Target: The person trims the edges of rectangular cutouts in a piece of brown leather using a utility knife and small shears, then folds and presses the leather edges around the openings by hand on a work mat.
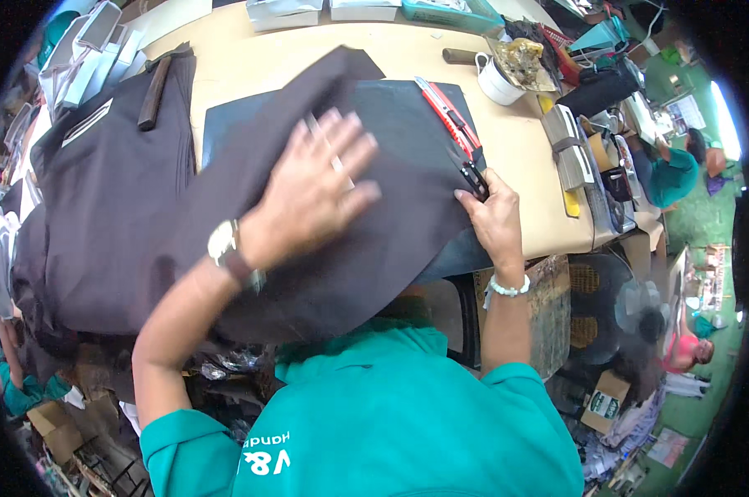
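A large sheet of dark brown fabric [350,265] lies across the table and over a dark cutting mat [399,112]. Over the fabric, my left hand [316,186] is spread, palm down and blurred by motion. A thin whitish object crosses its fingers, too smeared to name. At the mat's right side, my right hand [495,211] is closed around small black thread snips [474,178], blades pointing away from me. Just beyond them lie red utility knives [451,116], partly overlapping on the mat.
More dark fabric [118,199] is piled at left with a dark wooden bar [154,93] on it. A white mug [499,83] stands far right, near a strapped grey block [569,149]. White boxes [283,15] line the far edge. A person in green [673,178] is at right.
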